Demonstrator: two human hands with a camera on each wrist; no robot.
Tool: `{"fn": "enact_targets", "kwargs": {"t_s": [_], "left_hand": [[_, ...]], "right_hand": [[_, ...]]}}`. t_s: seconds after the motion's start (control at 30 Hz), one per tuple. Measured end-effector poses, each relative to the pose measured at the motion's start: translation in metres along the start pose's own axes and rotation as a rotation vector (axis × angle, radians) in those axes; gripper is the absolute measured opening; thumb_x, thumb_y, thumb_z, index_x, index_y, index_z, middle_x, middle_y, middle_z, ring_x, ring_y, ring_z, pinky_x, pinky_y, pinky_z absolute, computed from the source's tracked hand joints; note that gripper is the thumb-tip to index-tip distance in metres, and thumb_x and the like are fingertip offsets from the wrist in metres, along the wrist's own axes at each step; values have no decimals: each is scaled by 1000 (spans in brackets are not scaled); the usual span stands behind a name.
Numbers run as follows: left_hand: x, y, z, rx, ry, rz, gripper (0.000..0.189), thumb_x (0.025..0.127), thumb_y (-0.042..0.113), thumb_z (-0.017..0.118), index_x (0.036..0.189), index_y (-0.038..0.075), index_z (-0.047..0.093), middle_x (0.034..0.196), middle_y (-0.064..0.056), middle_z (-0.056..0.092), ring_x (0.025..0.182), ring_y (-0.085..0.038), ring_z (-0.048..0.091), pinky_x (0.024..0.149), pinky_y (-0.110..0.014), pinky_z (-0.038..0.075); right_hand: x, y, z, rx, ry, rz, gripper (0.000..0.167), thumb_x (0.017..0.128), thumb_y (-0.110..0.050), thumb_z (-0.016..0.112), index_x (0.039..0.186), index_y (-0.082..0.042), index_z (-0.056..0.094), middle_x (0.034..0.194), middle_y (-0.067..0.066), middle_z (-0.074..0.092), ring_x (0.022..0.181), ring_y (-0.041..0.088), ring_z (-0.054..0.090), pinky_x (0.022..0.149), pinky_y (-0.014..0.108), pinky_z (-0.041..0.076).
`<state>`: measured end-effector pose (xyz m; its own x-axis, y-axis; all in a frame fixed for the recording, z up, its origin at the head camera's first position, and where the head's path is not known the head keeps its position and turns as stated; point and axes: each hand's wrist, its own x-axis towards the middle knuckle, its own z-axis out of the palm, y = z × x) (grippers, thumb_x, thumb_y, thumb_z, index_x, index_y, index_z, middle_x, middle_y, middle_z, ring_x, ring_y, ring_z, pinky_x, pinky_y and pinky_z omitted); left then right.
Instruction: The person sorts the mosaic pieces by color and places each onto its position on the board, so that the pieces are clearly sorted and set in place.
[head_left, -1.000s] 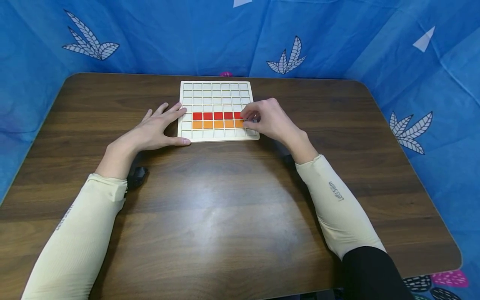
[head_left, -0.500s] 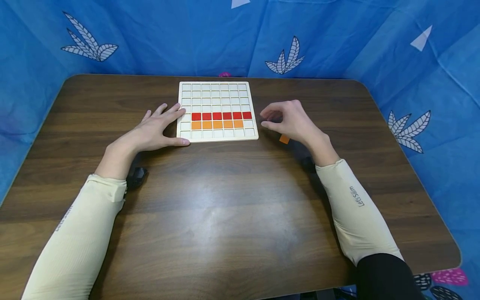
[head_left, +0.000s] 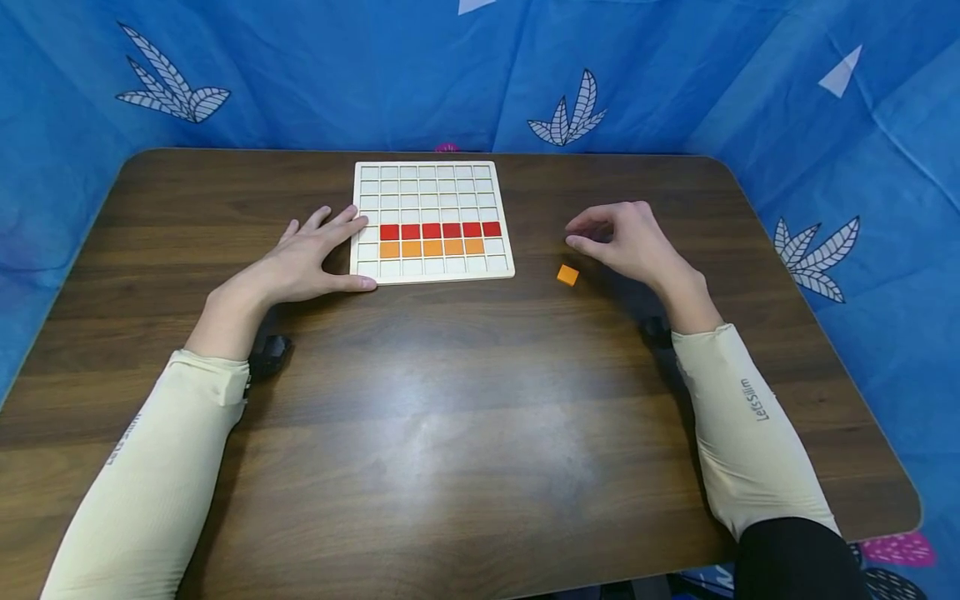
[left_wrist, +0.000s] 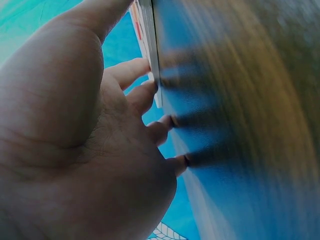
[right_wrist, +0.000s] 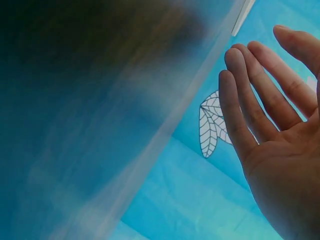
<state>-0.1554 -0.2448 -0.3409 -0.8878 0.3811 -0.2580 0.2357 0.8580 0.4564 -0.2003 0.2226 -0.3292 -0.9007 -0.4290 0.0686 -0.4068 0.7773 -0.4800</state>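
Observation:
A white gridded board (head_left: 427,186) lies flat near the table's far edge. One row holds red square tiles (head_left: 451,229); the row in front of it holds orange square tiles (head_left: 432,248). My left hand (head_left: 300,258) rests at the board's left edge, fingers spread, thumb at the near corner. In the left wrist view its fingertips touch the table beside the board's side (left_wrist: 150,45). My right hand (head_left: 626,242) hovers right of the board with nothing in it, fingers relaxed. Just left of and below it, a loose orange tile (head_left: 567,275) lies on the table.
The brown wooden table (head_left: 435,400) has rounded corners. A blue patterned cloth (head_left: 337,75) hangs behind it and along the sides. Black wrist devices (head_left: 270,357) sit under both wrists.
My right hand has moved from the board off to the right, uncovering the last red tile in its row and the loose orange tile. The left hand stays at the board.

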Motion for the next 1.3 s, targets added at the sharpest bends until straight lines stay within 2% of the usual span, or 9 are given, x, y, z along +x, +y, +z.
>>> {"fn": "enact_targets", "kwargs": {"t_s": [0.17, 0.3, 0.53, 0.67, 0.9, 1.13, 1.3], "left_hand": [[0, 0, 1, 1, 2, -4, 109, 90, 67, 73, 171, 21, 16, 179, -2, 3, 165, -37, -9, 128, -67, -9], [0, 0, 0, 1, -5, -2, 109, 91, 67, 72, 171, 21, 16, 179, -2, 2, 164, -38, -10, 127, -67, -10], [0, 2, -1, 3, -10, 1, 108, 91, 65, 72, 171, 20, 15, 179, -3, 1, 164, -39, -10, 127, -68, -10], [0, 1, 0, 0, -10, -4, 108, 91, 66, 72, 171, 21, 15, 179, -3, 1, 164, -39, -11, 127, -68, -10], [0, 1, -1, 0, -9, -14, 109, 91, 67, 72, 171, 21, 15, 179, -4, 1, 164, -39, -11, 127, -68, -10], [0, 2, 0, 3, -5, -16, 108, 90, 68, 72, 171, 22, 16, 179, -4, 2, 164, -39, -9, 127, -68, -9], [0, 2, 0, 7, -3, -13, 108, 90, 68, 72, 171, 22, 17, 179, -4, 3, 164, -40, -8, 127, -68, -8]], "right_hand": [[0, 2, 0, 1, -60, 11, 34, 100, -34, 74, 125, -11, 77, 118, 11, 77, 105, 28, 67, 99, 49, 57], [-1, 3, 0, 14, -128, 49, 40, 97, -42, 76, 126, -13, 78, 117, 9, 78, 101, 26, 65, 93, 44, 57], [-3, 5, -2, 41, -197, 55, 43, 86, -47, 87, 116, -17, 81, 106, 4, 77, 93, 21, 65, 84, 34, 57], [-3, 2, -3, 42, -245, 46, 43, 80, -42, 94, 113, -17, 80, 105, 2, 75, 94, 21, 64, 86, 33, 56], [-1, -6, -3, 56, -315, 23, 45, 82, -18, 94, 121, -13, 73, 107, 6, 71, 98, 24, 63, 95, 42, 58], [0, -7, -1, 60, -317, 17, 33, 86, -9, 88, 117, -13, 75, 110, 5, 74, 97, 24, 65, 96, 43, 60], [2, -7, 1, 55, -282, 1, 28, 88, -7, 84, 114, -14, 75, 110, 5, 74, 100, 24, 64, 97, 44, 58]]}}
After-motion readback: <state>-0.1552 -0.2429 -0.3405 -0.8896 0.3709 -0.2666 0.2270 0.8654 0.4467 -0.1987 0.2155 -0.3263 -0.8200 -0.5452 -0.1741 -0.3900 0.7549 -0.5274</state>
